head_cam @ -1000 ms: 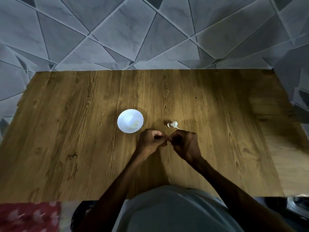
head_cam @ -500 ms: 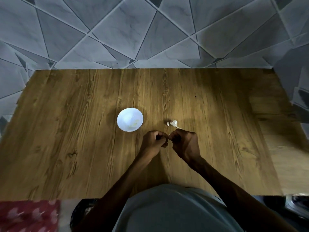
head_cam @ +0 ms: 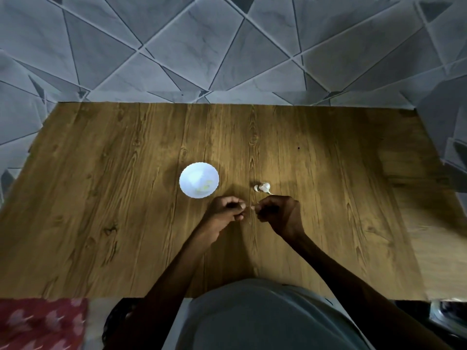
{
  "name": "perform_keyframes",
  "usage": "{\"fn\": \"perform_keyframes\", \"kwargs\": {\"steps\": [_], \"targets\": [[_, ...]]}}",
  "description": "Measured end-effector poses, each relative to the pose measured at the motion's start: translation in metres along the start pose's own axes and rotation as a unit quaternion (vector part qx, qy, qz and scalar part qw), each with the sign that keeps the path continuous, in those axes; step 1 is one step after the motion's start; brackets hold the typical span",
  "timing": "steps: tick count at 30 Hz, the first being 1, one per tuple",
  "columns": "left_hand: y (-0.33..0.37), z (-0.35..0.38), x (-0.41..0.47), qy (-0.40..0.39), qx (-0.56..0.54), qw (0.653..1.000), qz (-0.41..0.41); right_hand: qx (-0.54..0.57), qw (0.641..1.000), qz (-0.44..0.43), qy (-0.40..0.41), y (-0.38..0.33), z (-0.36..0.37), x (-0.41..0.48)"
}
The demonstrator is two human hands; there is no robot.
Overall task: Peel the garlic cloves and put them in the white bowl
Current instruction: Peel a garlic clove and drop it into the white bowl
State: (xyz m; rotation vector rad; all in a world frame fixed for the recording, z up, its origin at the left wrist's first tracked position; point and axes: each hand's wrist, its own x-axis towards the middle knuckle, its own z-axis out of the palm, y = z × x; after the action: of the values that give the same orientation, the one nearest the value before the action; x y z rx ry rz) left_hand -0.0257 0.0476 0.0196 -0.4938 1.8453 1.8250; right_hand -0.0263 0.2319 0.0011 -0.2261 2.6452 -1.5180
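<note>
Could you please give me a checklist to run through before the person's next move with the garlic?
1. Grip on the clove: ok; the left hand and right hand pinch it between them.
2. Clove fully peeled: cannot tell; the fingers hide most of it.
3. Bowl upright and near: ok; it stands on the table just beyond the left hand, apart from it.
4. Room in the bowl: ok; only a few pale pieces lie inside.
5. More garlic waiting: ok; it lies on the table just beyond the right hand.
</note>
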Motion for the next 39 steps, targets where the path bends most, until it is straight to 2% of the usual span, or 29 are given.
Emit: {"fn": "perform_keyframes", "kwargs": {"steps": [2, 6, 10, 16, 22, 24, 31, 34, 37, 39], "targets": [[-0.005, 0.002, -0.003, -0.002, -0.006, 0.999, 0.032, 0.085, 0.994, 0.063, 0.004, -0.005, 0.000, 0.002], [-0.010, 0.007, -0.009, -0.002, -0.044, 0.997, 0.069, 0.129, 0.987, 0.096, -0.005, -0.006, 0.002, 0.003], [-0.012, 0.009, -0.012, 0.009, -0.069, 0.994, 0.090, 0.115, 0.991, 0.066, -0.003, -0.002, 0.003, 0.002], [-0.009, 0.010, -0.013, 0.055, -0.014, 0.989, 0.136, 0.140, 0.989, 0.055, -0.001, -0.007, 0.005, 0.002], [-0.009, 0.015, -0.011, 0.115, 0.047, 0.976, 0.178, 0.060, 0.998, -0.002, 0.012, -0.010, 0.006, 0.003], [-0.007, 0.017, -0.012, 0.124, 0.054, 0.974, 0.182, 0.072, 0.997, -0.010, 0.019, -0.014, 0.005, 0.003], [0.001, 0.015, -0.013, 0.107, 0.031, 0.974, 0.198, 0.247, 0.962, 0.106, 0.055, -0.031, 0.004, 0.003], [0.003, 0.013, -0.018, 0.106, 0.082, 0.960, 0.247, 0.299, 0.938, 0.172, 0.047, -0.033, 0.005, 0.003], [0.002, 0.013, -0.018, 0.103, 0.180, 0.934, 0.292, 0.337, 0.915, 0.221, 0.022, -0.032, 0.005, 0.004], [0.003, 0.014, -0.020, 0.114, 0.213, 0.924, 0.297, 0.343, 0.910, 0.231, 0.017, -0.032, 0.003, 0.003]]}}
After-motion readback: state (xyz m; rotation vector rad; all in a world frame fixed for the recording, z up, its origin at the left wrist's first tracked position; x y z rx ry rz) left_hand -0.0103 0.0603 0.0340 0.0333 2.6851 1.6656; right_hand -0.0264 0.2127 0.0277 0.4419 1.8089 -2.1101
